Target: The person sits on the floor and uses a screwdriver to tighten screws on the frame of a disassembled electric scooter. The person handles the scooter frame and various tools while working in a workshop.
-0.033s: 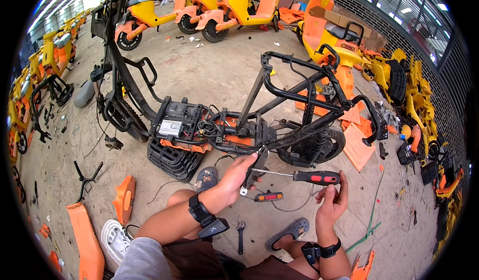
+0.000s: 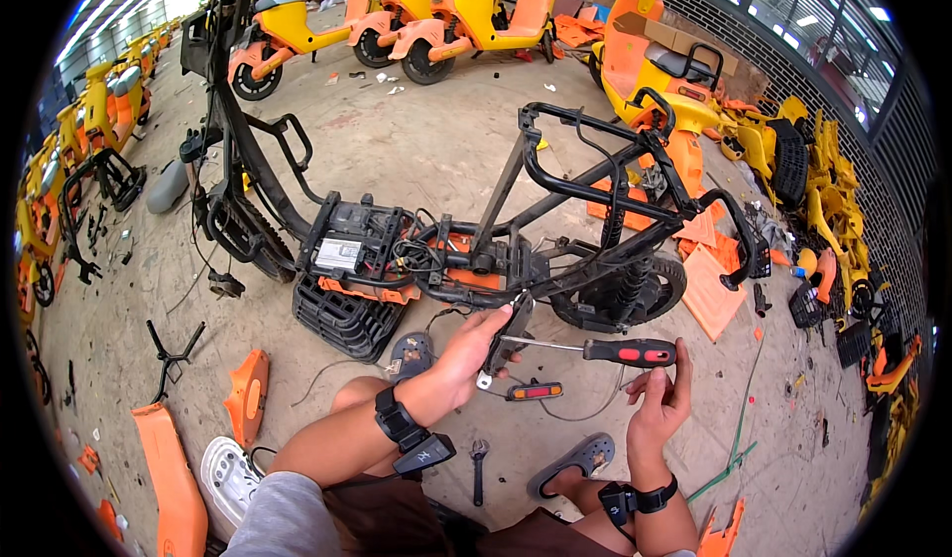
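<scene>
In front of the stripped black scooter frame (image 2: pixel 496 230), my left hand (image 2: pixel 464 359) is closed around a dark, narrow bracket-like part (image 2: pixel 512 331) beneath the frame's middle. A screwdriver (image 2: pixel 629 353) with a black and red handle lies level, its shaft tip against that part. My right hand (image 2: pixel 662 398) is at the handle's butt end, a raised finger touching it. Its fingers are apart and not wrapped round the handle. Just below the bracket, a red and orange lamp (image 2: pixel 534 391) hangs or lies by a cable; which, I cannot tell.
An adjustable wrench (image 2: pixel 479 470) lies on the floor between my feet. Orange panels (image 2: pixel 171 478) and a black forked part (image 2: pixel 172 359) are to the left. Yellow and orange scooters (image 2: pixel 476 21) stand behind. Yellow body parts (image 2: pixel 831 200) are heaped along the right wall.
</scene>
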`<state>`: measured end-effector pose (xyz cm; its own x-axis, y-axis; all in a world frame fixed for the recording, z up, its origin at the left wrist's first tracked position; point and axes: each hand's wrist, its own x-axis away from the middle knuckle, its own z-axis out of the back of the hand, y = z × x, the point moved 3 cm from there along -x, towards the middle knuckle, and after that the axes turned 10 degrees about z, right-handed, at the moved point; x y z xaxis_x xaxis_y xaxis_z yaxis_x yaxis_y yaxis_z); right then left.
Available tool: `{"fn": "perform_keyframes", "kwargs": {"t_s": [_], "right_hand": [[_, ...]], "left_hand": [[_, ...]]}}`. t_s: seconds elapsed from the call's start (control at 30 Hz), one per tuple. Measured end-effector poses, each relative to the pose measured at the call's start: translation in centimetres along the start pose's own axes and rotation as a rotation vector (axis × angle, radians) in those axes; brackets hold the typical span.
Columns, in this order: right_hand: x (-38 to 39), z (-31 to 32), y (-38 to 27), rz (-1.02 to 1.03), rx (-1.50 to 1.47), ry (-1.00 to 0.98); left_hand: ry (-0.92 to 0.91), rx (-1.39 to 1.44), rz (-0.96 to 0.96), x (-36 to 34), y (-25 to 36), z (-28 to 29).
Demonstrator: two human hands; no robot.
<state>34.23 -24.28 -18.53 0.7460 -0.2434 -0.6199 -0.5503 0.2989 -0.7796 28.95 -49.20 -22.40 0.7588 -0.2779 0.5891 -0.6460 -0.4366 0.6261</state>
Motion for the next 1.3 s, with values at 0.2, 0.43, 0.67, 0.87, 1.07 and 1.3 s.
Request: {"fn": "perform_keyframes", "kwargs": {"t_s": [0.2, 0.43, 0.67, 0.87, 1.07, 1.3], "right_hand": [[-0.5, -1.1, -1.3, -0.014, -0.046, 0.032], [0.2, 0.3, 0.3, -0.03, 0.025, -0.012], [-0.5, -1.0, -1.4, -0.014, -0.105, 0.024], [0.1, -0.2, -0.6, -0.006, -0.014, 0.001], [-0.2, -0.6, -1.5, 0.101, -0.062, 0.018], [0.1, -0.2, -1.2, 0.068, -0.025, 0.024]], "left_hand": [[0.003, 0.013, 0.014, 0.1, -0.1, 0.1], [-0.008, 0.018, 0.01, 0.1, 0.0, -0.1], [-0.007, 0.017, 0.009, 0.0, -0.1, 0.0], [-0.023, -0.001, -0.006, -0.6, -0.1, 0.4], [0.005, -0.015, 0.011, 0.0, -0.2, -0.1], [0.005, 0.002, 0.002, -0.1, -0.2, 0.1]]}}
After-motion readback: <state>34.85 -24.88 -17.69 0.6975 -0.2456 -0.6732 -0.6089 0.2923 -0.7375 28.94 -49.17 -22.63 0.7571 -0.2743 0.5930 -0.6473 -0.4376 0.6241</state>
